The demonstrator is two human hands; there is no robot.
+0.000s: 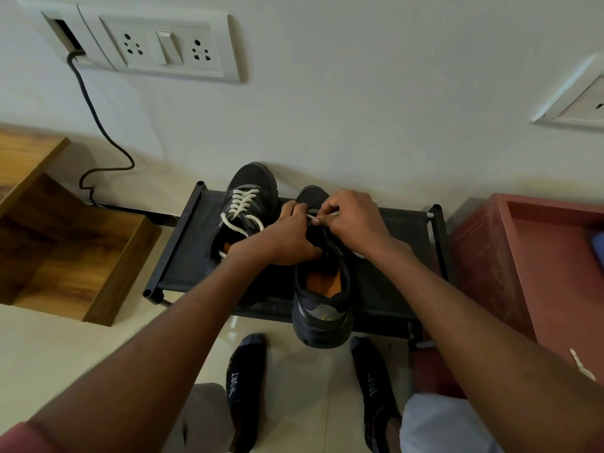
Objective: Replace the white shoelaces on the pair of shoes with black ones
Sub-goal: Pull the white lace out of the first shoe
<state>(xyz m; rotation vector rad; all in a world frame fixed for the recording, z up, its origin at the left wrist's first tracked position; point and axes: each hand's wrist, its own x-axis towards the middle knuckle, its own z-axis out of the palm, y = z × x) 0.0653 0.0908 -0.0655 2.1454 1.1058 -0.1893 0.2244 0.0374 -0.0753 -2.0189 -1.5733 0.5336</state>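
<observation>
The right shoe point(322, 299) is dark and soft-looking, with an orange inside and a thick rounded heel. It sits on the black rack point(183, 243), and its heel sticks out past the rack's near edge, over the floor. Both hands are on top of this shoe. The right hand point(351, 220) has its fingers curled and pinches a thin white lace point(313, 218) near the toe end. The left hand point(287, 237) is curled too, with its fingertips at the same lace and its thumb down on the shoe's opening. The hands cover most of the lacing on this shoe, so it is hard to tell how much white lace is in the holes.

Just left of this shoe is the other shoe point(251, 191), also dark. Its woven white shoelace point(242, 204) criss-crosses up the front, and loose ends trail toward the heel. The left arm hides its back part.

The rack has a flat cloth top and thin black poles at the corners. The top is bare to the right of the right shoe. Behind the rack is a pale wall. A wooden box point(81, 256) stands left of the rack, and a reddish box point(529, 263), cut off by the edge, stands on its right. Two feet in dark socks point(245, 380) stand on the shiny tiles in front of the rack.
</observation>
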